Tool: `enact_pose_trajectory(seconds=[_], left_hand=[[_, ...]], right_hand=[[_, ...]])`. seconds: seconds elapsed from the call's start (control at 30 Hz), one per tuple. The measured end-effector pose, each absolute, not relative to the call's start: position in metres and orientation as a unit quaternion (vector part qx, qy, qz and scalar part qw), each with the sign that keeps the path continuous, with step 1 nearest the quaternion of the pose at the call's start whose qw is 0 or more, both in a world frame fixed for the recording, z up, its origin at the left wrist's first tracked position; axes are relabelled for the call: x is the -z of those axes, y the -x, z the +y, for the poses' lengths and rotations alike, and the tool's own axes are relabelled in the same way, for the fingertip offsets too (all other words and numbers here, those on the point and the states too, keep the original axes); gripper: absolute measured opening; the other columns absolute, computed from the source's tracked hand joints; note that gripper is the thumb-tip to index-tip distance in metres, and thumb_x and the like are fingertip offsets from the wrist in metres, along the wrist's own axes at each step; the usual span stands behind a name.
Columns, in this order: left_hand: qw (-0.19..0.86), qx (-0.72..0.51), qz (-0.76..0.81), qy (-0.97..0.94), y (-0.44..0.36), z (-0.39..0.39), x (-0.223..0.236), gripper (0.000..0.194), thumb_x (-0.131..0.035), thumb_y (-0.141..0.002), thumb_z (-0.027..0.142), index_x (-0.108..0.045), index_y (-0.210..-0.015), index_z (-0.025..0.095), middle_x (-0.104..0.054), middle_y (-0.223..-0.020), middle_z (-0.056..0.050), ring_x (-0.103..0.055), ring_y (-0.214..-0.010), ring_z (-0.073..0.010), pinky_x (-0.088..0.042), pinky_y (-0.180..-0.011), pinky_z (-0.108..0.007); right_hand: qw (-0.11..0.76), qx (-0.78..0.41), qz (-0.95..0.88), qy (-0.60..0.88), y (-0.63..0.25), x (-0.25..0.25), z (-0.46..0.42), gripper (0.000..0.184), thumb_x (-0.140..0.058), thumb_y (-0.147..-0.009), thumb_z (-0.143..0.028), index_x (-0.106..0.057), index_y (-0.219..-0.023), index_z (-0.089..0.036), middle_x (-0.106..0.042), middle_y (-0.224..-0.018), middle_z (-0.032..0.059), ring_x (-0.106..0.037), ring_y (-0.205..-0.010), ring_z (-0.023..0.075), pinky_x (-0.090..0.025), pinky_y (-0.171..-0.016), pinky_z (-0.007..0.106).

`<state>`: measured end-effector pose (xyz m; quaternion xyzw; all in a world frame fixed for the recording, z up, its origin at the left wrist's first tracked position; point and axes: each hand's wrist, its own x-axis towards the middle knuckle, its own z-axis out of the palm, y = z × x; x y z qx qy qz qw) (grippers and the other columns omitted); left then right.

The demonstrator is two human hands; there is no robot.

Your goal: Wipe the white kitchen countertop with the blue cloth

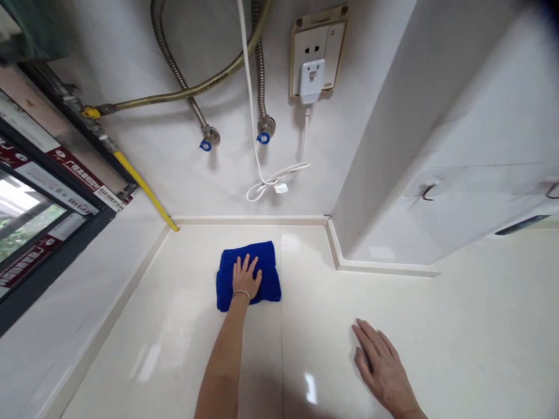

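Observation:
A blue cloth (pixel 267 273) lies spread on the glossy white surface (pixel 314 308), close to the back wall. My left hand (pixel 247 279) rests flat on top of it with the fingers spread, and a thin bracelet circles that wrist. Off to the right, my right hand (pixel 382 364) is low over or on the white surface, its fingers stretched out and holding nothing. Whether its palm touches the surface cannot be made out.
A white power cord (pixel 279 174) hangs in a loop from the plug (pixel 312 78) at the wall socket. Two blue-handled valves (pixel 209 138) and a yellow pipe (pixel 144 186) are on the left. A wall column (pixel 371 174) juts out at right, with a hook (pixel 428 191).

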<state>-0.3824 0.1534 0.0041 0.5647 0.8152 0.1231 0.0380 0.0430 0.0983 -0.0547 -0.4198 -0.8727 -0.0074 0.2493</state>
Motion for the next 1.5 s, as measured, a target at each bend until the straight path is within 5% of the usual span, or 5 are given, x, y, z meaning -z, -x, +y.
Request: enact_pose_trajectory(seconds=[0.37, 0.67, 0.9, 1.27, 1.5], left_hand=[[0.038, -0.053, 0.944, -0.324, 0.505, 0.03, -0.013, 0.062, -0.028, -0.098, 0.05, -0.029, -0.156, 0.029, -0.022, -0.168, -0.002, -0.012, -0.155, -0.0348, -0.014, -0.127, -0.05], [0.004, -0.046, 0.993, -0.105, 0.519, -0.107, -0.017, 0.069, -0.025, -0.094, 0.053, -0.031, -0.156, 0.023, -0.025, -0.167, -0.008, -0.019, -0.153, -0.0387, -0.02, -0.125, -0.054], [-0.023, -0.039, 0.997, -0.061, 0.47, -0.143, -0.014, 0.068, -0.028, -0.095, 0.051, -0.036, -0.154, 0.017, -0.031, -0.164, -0.015, -0.023, -0.15, -0.0451, -0.022, -0.123, -0.057], [-0.102, -0.011, 0.951, -0.291, 0.312, -0.149, 0.019, 0.057, -0.037, -0.098, 0.036, -0.044, -0.148, 0.012, -0.033, -0.161, -0.023, -0.014, -0.152, -0.0455, -0.029, -0.12, -0.063], [-0.053, -0.043, 0.867, -0.494, 0.212, -0.138, 0.026, 0.069, -0.048, -0.094, 0.04, -0.024, -0.157, 0.025, -0.015, -0.169, -0.013, -0.005, -0.154, -0.0432, -0.034, -0.119, -0.064]], right_hand=[[0.261, -0.002, -0.872, 0.414, -0.041, 0.046, 0.097, 0.06, -0.043, -0.097, -0.029, -0.033, -0.155, -0.018, -0.048, -0.152, 0.0127, -0.046, -0.14, 0.0271, -0.035, -0.118, 0.05], [0.271, -0.002, -0.872, 0.408, -0.042, 0.049, 0.098, 0.06, -0.042, -0.097, -0.03, -0.032, -0.155, -0.017, -0.048, -0.152, 0.0147, -0.047, -0.139, 0.0284, -0.034, -0.117, 0.052], [0.277, -0.014, -0.867, 0.414, -0.042, 0.053, 0.097, 0.059, -0.04, -0.097, -0.031, -0.034, -0.154, -0.016, -0.049, -0.151, 0.0153, -0.046, -0.14, 0.029, -0.033, -0.117, 0.052], [0.282, -0.019, -0.868, 0.408, -0.044, 0.054, 0.093, 0.061, -0.04, -0.096, -0.031, -0.033, -0.154, -0.014, -0.047, -0.152, 0.0164, -0.046, -0.139, 0.0302, -0.031, -0.118, 0.054], [0.279, -0.008, -0.867, 0.412, -0.041, 0.054, 0.094, 0.06, -0.04, -0.096, -0.029, -0.033, -0.154, -0.014, -0.047, -0.152, 0.0167, -0.047, -0.138, 0.0298, -0.032, -0.117, 0.054]])
